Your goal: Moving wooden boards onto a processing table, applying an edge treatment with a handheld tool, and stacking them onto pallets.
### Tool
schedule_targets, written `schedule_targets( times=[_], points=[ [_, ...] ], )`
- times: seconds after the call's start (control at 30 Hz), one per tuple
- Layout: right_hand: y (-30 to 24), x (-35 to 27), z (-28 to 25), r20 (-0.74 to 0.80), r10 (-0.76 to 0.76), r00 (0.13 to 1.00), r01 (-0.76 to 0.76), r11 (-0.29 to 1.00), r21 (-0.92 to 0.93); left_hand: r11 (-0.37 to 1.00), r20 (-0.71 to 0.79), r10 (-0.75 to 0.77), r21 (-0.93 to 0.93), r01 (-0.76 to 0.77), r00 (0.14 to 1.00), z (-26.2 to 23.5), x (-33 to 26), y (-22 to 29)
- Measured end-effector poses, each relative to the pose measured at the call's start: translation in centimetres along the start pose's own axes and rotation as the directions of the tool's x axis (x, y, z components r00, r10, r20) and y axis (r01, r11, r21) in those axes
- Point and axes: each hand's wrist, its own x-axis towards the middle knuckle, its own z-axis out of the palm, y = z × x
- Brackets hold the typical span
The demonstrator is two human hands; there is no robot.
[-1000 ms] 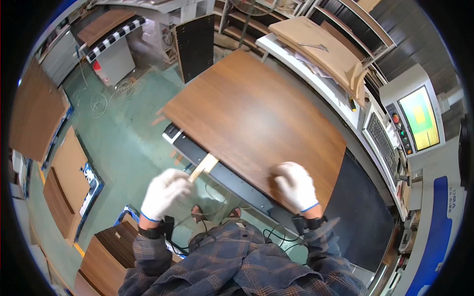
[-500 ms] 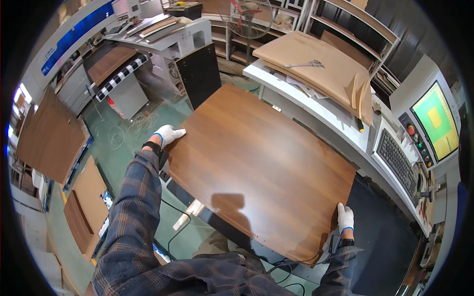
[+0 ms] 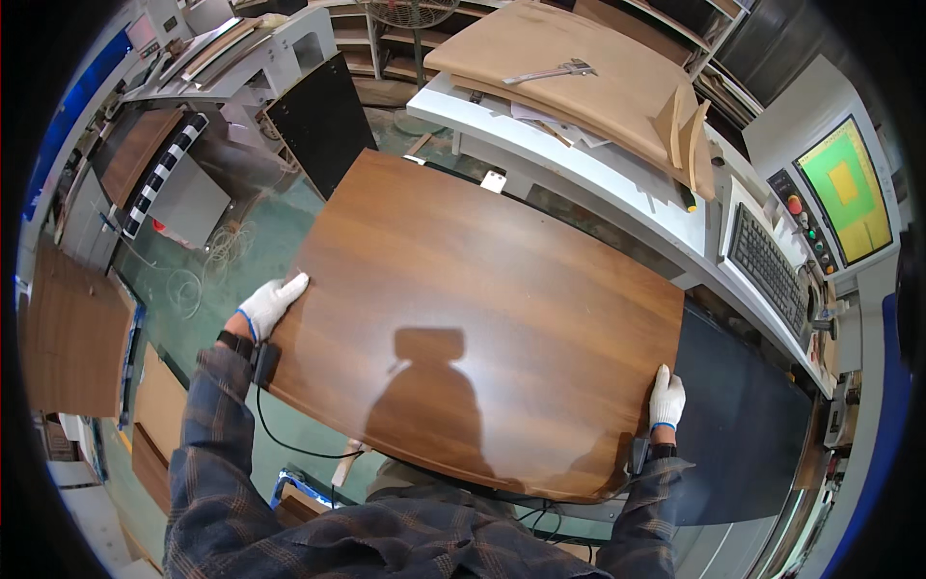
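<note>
A large brown wood-grain panel lies flat in front of me, gripped at opposite edges. My left hand, in a white knitted glove, is closed on its left edge, the thumb resting on the top face. On the right edge, my gloved right hand holds on in the same way, thumb on top. The fingers under the panel are hidden on both sides. Part of the panel's right side overlaps a dark flat surface. A shadow falls across the near half.
Beyond the panel runs a white worktable bearing a tan board with a caliper on it. A keyboard and control screen stand at the right. A black board leans at the far left; brown panels stand left.
The view has shifted to the right. The panel has turned slightly, and its left end has come nearer to me along with my left hand. Both hands keep their hold.
</note>
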Motion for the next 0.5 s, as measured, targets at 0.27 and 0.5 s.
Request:
schedule_targets(
  times=[0.27,0.5],
  points=[
    [4.1,2.0,-2.2,0.045,-0.099,0.994,0.098,0.995,0.015,0.986,-0.100,-0.053,-0.160,0.037,0.994,4.8,-14.8,-0.7],
    [8.1,5.5,-2.3,0.089,-0.281,0.956,0.282,0.959,0.001,0.986,-0.377,-0.158,-0.104,0.128,0.912,15.3,-30.4,-3.8]
  ],
)
